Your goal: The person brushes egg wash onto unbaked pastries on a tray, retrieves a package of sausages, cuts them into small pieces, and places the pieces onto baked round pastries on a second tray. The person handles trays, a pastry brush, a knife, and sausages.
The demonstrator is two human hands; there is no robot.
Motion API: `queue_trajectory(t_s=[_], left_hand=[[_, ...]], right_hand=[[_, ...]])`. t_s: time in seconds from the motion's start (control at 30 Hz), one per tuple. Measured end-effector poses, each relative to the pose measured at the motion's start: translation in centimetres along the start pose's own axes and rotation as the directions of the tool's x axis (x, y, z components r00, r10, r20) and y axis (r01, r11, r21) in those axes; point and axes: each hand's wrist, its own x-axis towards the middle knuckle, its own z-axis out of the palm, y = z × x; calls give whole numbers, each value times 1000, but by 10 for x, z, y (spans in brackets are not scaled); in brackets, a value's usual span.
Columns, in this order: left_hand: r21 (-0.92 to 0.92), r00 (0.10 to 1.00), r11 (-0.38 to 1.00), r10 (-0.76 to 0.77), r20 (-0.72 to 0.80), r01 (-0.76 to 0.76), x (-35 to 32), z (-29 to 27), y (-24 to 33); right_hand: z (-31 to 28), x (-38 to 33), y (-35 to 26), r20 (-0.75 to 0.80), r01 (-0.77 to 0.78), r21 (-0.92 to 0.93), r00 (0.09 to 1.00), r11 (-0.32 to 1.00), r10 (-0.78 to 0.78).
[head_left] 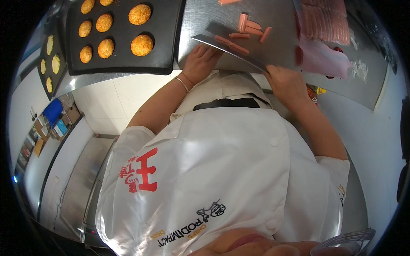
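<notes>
Two bare hands work at the upper middle of the frame, over a grey stainless steel desk [282,17]. The right hand [287,82] is clenched around the handle end of a broad, flat, grey steel cleaver blade [239,51]. The blade lies nearly flat on the desk, its long axis running from the lower right at that hand up to the left, where its thin edge ends near the left hand [200,59]. The left hand rests with fingers curled lightly at the blade's left end, touching it; whether it grips anything I cannot tell.

Several short pink sausage sticks [250,30] lie on and just above the blade, most of them pointing roughly across the frame, one standing more up and down.

At the upper right a clear plastic pack of pink sausage [326,19] lies open, with a loose pink wrapper [324,57] below it.

At the upper left a black rectangular baking tray [164,42] holds round golden breaded patties [142,45] in rows. Beside it, further left, a second dark tray [45,55] holds paler yellow pieces.
</notes>
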Motion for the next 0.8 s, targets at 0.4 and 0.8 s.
queue_trajectory(t_s=[0.4,0.8], left_hand=[[-31,990,998,-44,133,49,-4,-3,-3],[-61,993,998,-24,119,32,-7,0,-8]], right_hand=[[-7,8,-5,51,3,-72,999,997,1],[-5,30,-16,191,-82,-67,977,994,94]])
